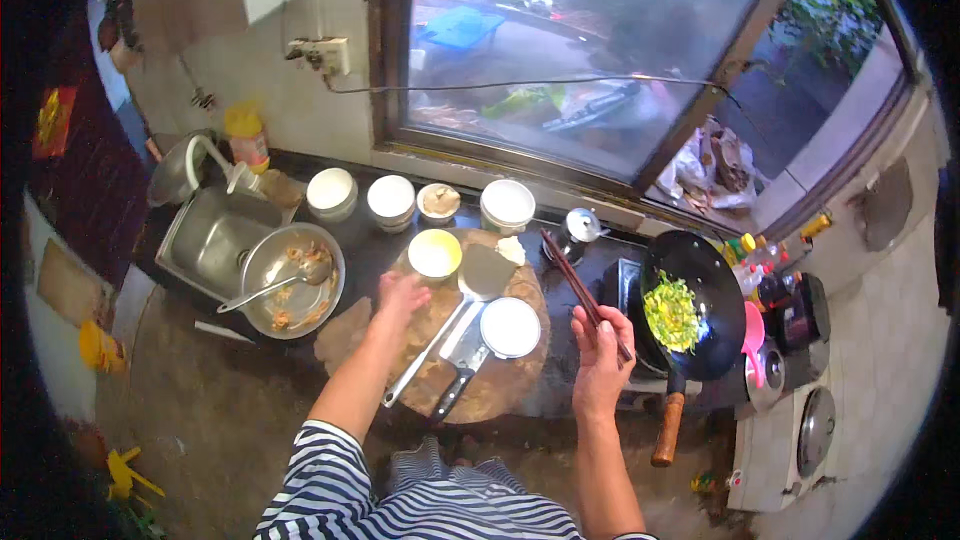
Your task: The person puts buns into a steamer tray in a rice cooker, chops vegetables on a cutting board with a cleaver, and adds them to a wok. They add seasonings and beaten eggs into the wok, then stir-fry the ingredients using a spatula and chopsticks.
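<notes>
Dark wooden chopsticks (572,270) are gripped in my right hand (604,345), left of the wok's rim. Their tips point up and away from me. Chopped green and yellow food (672,313) lies in the black wok (720,337), whose wooden handle (669,427) points toward me. My left hand (403,298), fingers apart, is just below a bowl with yellow contents (435,253); whether it touches the bowl is unclear. On the round wooden chopping board (517,382) are a metal ladle (427,352), a cleaver with a black handle (454,392) and a white-topped container (511,328).
A metal basin (262,247) with food remains and a spoon (262,294) overlaps the sink (196,240). Along the window stand white bowls (331,191), a small bowl of pale paste (439,201) and a lidded jar (583,226). Bottles (754,270) and a pink ladle (754,330) are right of the wok.
</notes>
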Demonstrator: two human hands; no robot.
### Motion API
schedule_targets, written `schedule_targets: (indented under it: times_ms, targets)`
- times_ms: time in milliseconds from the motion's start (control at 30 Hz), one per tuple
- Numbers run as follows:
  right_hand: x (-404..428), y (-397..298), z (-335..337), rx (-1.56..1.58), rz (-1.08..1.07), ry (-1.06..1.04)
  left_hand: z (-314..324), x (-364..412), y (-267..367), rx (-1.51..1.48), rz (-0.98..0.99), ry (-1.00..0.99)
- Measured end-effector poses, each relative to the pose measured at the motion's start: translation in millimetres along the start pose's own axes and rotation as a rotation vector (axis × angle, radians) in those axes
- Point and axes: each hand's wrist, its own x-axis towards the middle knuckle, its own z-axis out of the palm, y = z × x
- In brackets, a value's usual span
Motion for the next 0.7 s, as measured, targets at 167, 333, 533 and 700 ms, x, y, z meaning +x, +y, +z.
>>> schedule_targets:
  times_ms: [167, 333, 533, 700]
  targets:
    - [-22.1, -45.4, -19.8, -0.052, -0.004, 0.006, 1.5, 33.8, -7.0, -0.019, 0.015, -0.235]
    - [-40.4, -68.8, -53.0, -0.086, -0.047, 0.006, 15.2, 46.8, -11.0, -0.269, -0.267, -0.161]
    - [-46.4, -122.7, -100.9, -0.206, -0.313, 0.225, 18.7, 35.6, -5.2, -0.148, -0.079, -0.145]
    - [-50.3, -141.5, -119.4, -0.043, -0.365, 0.270, -1.7, 5.9, 7.0, -0.149, -0.044, -0.305]
